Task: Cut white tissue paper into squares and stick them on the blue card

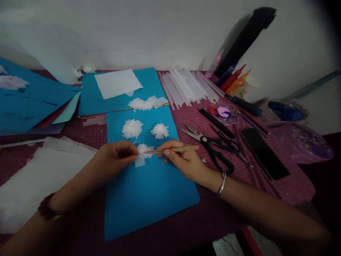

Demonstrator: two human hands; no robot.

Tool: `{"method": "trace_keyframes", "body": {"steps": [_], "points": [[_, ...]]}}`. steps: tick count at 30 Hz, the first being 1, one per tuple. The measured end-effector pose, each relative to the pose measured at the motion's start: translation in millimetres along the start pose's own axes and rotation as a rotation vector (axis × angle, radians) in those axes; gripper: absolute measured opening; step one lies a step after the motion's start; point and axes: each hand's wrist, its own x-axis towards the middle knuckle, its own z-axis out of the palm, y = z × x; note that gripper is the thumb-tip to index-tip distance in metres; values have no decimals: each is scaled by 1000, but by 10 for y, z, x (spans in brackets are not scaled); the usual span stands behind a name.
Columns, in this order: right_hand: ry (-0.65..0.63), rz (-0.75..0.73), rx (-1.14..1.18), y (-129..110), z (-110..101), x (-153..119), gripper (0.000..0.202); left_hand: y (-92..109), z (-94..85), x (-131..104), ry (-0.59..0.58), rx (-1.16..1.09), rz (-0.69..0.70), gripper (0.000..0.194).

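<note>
From the head view, we see our right hand (183, 160) pinching a thin wooden stick (190, 148). The stick runs side to side, and its left tip touches a white tissue-paper puff (144, 148). The puff sits between our hands, on the blue card (149, 199). Our left hand (117, 154) is nearer, with finger and thumb closed on the puff's left edge. The puff looks soft and frilly, with one square flap poking toward us. Two more puffs (132, 128) sit just past our grip.
</note>
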Motion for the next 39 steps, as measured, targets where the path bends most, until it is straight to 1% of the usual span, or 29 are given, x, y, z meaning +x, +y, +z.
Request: {"method": "trace_keyframes", "body": {"steps": [2, 3, 5, 7, 9, 13, 18, 21, 23, 26, 28, 30, 31, 32, 34, 35, 37, 38, 39], "points": [[34, -29, 53, -26, -8, -25, 15, -21, 2, -1, -7, 8, 0, 15], [31, -54, 57, -39, -13, -36, 15, -30, 5, -2, -10, 8, -4, 15], [-29, -98, -2, -60, -22, -50, 15, -45, 12, 0, -14, -4, -7, 15], [-110, -132, -116, -70, -28, -53, 17, -46, 21, 2, -13, -19, -3, 16], [-155, -152, -213, -70, -27, -50, 18, -35, 29, 4, -6, -32, 1, 16], [-173, -206, -269, -44, -12, -41, 19, -25, 37, 5, 14, -48, 0, 15], [-190, -246, -320, -15, 3, -37, 19, -67, 51, 12, 26, -56, 8, 15], [-231, -299, -384, -30, -5, -45, 20, -88, 46, 18, 38, -55, 18, 16], [-283, -357, -505, -52, -16, -57, 23, -99, 36, 22, 39, -85, 23, 16], [-421, -462, -796, -88, -29, -80, 26, -112, 34, 19, 43, -148, 24, 15], [-505, -493, -950, -108, -30, -98, 25, -112, 46, 3, 58, -162, 17, 14], [-523, -495, -1009, -122, -25, -119, 23, -98, 54, -28, 75, -165, 6, 16], [-508, -497, -986, -124, -21, -132, 22, -85, 47, -49, 85, -166, 1, 17], [-473, -496, -916, -123, -15, -144, 22, -65, 28, -70, 103, -171, -4, 19], [-331, -443, -640, -108, 3, -164, 22, -4, -55, -96, 198, -183, -11, 23], [-236, -375, -452, -94, 14, -166, 21, 40, -119, -91, 265, -187, -11, 24], [-51, -156, -68, -58, 39, -146, 21, 153, -266, -15, 383, -175, 10, 26], [-4, -44, 95, -38, 50, -123, 20, 222, -334, 64, 402, -151, 31, 26], [10, 47, 220, -20, 58, -94, 20, 296, -388, 170, 385, -107, 54, 27]]}}
